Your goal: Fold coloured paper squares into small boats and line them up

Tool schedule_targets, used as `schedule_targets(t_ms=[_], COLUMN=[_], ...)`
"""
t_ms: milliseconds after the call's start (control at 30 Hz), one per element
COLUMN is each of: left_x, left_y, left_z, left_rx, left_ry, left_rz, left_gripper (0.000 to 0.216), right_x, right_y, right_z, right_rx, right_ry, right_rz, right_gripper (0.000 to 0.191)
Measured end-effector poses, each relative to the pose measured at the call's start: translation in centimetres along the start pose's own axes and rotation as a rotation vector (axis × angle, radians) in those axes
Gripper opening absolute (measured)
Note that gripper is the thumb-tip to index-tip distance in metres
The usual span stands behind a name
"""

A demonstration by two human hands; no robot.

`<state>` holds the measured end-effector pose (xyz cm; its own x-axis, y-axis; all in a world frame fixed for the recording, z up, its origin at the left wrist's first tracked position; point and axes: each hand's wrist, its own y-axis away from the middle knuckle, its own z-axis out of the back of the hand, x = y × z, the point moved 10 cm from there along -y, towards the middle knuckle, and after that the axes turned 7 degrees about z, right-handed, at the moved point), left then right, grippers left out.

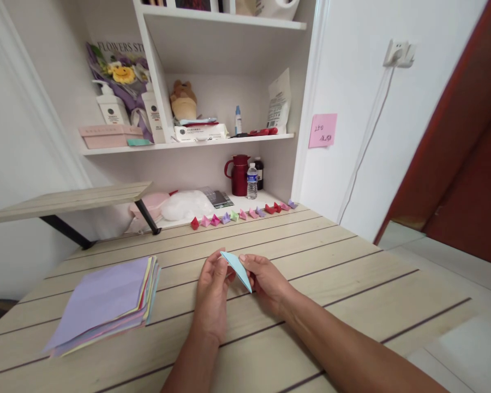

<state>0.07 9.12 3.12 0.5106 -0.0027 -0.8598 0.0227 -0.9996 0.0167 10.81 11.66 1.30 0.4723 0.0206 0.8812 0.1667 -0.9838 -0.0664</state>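
A folded piece of light blue paper (237, 269) is held up just above the table, between my two hands. Its shape is long and narrow, tilted down to the right. My left hand (213, 286) pinches its left side, thumb in front and fingers curled behind. On the other side, my right hand (265, 279) grips the upper right edge between thumb and fingers. Fingertips behind the paper are partly hidden. To the left lies a stack of coloured paper sheets (106, 297), a purple one on top. Small folded paper boats (234, 216) in several colours line the table's back edge.
The striped wooden table (343, 273) ends at the right above a tiled floor. A raised wooden shelf (77, 196) on black legs stands back left. Behind are a red jug (240, 176), a water bottle (252, 182) and a plastic bag (188, 205).
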Motion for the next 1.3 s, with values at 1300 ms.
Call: schedule_targets(t_ms=[1300], left_x=[0.8], left_y=[0.2], left_z=[-1.4], left_rx=[0.081], left_ry=[-0.125], left_rz=[0.071], left_gripper=[0.046], right_x=[-1.3], right_y=[0.2], right_z=[0.1], right_rx=[0.007], right_ry=[-0.131], right_rz=[-0.195], right_gripper=[0.025])
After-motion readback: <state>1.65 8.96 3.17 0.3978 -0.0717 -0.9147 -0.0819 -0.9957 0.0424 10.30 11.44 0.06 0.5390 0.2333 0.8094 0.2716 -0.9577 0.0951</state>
